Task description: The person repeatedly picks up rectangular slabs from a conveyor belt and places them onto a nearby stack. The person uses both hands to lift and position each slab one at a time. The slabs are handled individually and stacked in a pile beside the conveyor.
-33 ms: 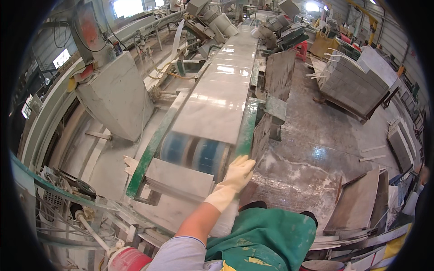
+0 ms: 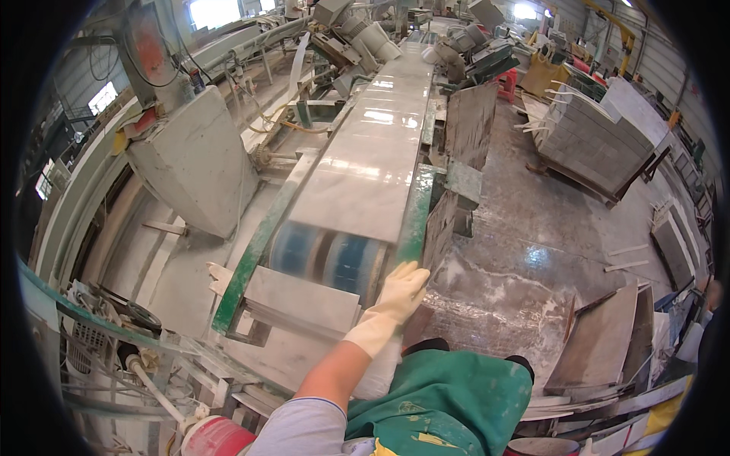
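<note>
My left hand [image 2: 403, 287], in a cream rubber glove, lies at the near end of the conveyor's green right side rail [image 2: 414, 220]. Its fingers are bent together over the metal, and their tips are hidden. Beside the hand, blue rollers [image 2: 351, 262] show at the end of the conveyor. A long, wet, pale stone slab [image 2: 353, 194] stretches away from them. Nearer to me, a short pale slab [image 2: 300, 298] lies across the frame. My right hand is out of sight.
A green left rail [image 2: 247, 277] borders the conveyor, with a cream glove-like piece [image 2: 219, 278] beside it. Leaning panels [image 2: 597, 338] stand at right on the wet floor [image 2: 525, 251]. Farther back is a stack of grey blocks [image 2: 597, 137]. A red-and-white bucket [image 2: 217, 437] sits lower left.
</note>
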`<action>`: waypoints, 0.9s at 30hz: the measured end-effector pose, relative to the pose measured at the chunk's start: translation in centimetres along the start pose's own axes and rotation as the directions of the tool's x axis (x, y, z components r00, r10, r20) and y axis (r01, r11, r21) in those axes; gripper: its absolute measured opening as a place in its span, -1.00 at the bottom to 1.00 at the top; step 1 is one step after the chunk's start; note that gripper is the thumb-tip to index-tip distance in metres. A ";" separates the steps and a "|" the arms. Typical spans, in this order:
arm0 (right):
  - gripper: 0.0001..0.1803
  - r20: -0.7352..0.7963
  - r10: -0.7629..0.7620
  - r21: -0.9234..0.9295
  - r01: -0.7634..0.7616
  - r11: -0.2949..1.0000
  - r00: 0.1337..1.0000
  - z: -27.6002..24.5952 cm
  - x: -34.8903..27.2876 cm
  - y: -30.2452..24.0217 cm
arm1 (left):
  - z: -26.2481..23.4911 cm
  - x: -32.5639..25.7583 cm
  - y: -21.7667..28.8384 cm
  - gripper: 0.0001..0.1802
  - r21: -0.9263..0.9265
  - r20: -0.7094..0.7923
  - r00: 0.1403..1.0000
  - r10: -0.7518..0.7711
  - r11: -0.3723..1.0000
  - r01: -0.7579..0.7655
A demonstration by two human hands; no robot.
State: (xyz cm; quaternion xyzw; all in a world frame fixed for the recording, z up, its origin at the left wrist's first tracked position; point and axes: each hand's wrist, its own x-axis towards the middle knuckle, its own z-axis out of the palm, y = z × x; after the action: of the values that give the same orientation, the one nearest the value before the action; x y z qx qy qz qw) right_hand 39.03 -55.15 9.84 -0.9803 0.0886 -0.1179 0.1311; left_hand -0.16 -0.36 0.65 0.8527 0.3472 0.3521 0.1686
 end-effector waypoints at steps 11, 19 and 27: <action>-0.38 0.011 0.057 0.245 -0.058 0.968 0.998 0.1 1.7 0.0 | 0.5 -0.4 -0.5 -0.62 -0.020 -0.039 0.998 0.040 0.999 -0.041; -0.36 0.275 -0.009 0.932 -0.265 0.249 0.961 1.4 5.6 -7.6 | 0.0 -0.1 0.4 -0.62 -0.031 0.014 0.993 -0.119 0.992 0.119; -0.15 0.290 -0.824 0.953 -0.072 0.293 0.486 0.1 -7.9 -28.7 | -0.8 2.6 8.4 -0.41 -0.837 0.296 0.852 -0.431 0.314 0.449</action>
State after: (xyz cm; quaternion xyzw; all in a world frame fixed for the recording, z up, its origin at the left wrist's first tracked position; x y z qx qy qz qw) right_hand 35.63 -26.25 16.04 -0.6743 -0.3277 0.2540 0.6111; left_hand 4.57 -4.42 6.94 0.5122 0.3286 0.4124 0.6779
